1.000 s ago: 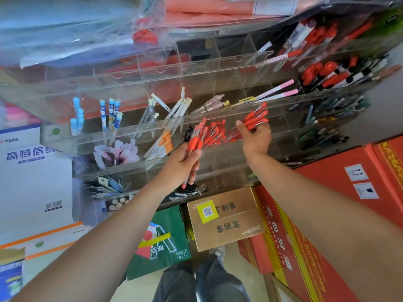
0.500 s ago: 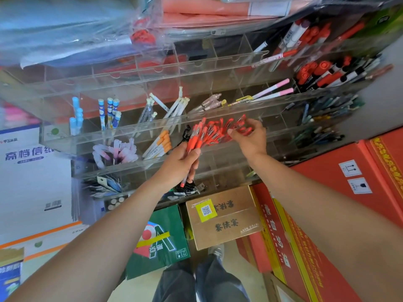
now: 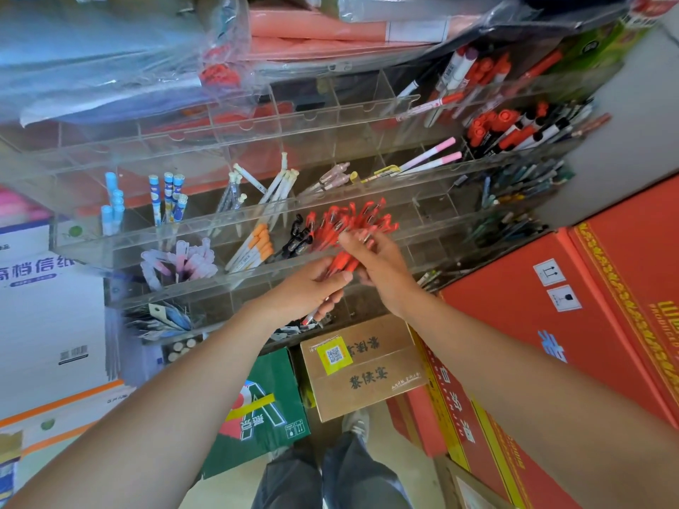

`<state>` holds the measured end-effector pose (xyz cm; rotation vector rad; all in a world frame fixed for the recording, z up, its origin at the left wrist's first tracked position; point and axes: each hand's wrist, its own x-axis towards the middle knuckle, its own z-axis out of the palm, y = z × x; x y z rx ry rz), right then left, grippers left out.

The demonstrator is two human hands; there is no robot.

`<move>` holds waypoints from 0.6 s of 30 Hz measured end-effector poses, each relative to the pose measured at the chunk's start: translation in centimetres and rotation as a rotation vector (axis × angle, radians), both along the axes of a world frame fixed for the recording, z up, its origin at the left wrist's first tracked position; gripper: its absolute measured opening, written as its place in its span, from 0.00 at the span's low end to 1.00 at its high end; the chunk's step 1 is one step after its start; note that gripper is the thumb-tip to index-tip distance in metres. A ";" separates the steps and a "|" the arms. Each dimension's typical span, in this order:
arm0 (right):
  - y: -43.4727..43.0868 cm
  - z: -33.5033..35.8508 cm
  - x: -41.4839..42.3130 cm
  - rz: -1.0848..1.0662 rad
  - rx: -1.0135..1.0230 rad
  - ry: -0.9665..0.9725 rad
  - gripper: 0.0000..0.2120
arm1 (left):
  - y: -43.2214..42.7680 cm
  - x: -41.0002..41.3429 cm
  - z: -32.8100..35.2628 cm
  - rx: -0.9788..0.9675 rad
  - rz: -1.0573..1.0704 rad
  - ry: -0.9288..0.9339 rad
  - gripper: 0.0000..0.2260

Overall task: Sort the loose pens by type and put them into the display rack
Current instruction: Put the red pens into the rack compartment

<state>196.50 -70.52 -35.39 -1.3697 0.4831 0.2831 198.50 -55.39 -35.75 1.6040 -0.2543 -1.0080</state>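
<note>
Well, our left hand [image 3: 306,286] grips the red pens [image 3: 343,261] and our right hand [image 3: 382,268] pinches some; a careless tug could spill others below the display rack [image 3: 165,236].

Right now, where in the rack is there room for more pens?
The compartments between the red pens and the dark green pens look empty; so does the top tier left of the red-capped markers. Crowded where the left hand and right hand hold red pens.

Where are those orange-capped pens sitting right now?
Head view, left of centre: the orange-capped pens lean in a clear rack compartment, between the pink pens on their left and the black pens on their right.
</note>
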 end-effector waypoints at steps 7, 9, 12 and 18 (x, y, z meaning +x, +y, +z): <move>-1.6 -0.4 -0.5 0.055 0.053 0.032 0.10 | -0.8 -0.2 1.1 0.056 -0.110 -0.028 0.04; -2.4 0.1 0.0 -0.031 -0.021 0.025 0.11 | -1.3 0.0 1.2 0.106 -0.062 -0.036 0.06; -4.4 1.5 1.3 -0.257 -0.126 -0.006 0.10 | -1.3 0.9 0.7 0.256 0.020 -0.217 0.15; -7.2 2.6 3.7 -0.599 -0.285 -0.139 0.11 | -1.3 2.0 -0.4 0.377 0.244 -0.435 0.20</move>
